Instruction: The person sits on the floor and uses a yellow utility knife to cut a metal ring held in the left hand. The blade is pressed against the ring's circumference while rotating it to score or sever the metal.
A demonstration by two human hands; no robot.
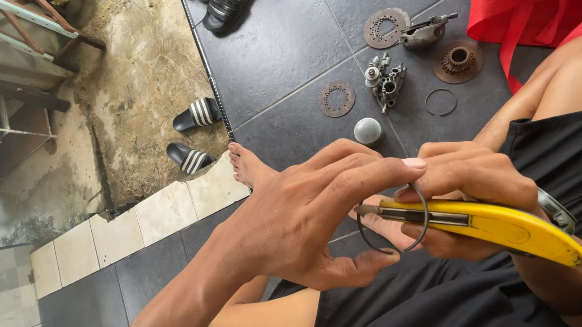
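soft even daylight, sharp focus, faint shadows (no glare), slight wide-angle bending at edges

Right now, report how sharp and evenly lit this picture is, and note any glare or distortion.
Head view: soft, even daylight with weak shadows. The left hand, the right hand, the yellow utility knife and the wire ring are sharp. The metal parts on the dark floor tiles are crisp too. Mild glare on the small grey dome. Wide-angle bending shows at the edges.
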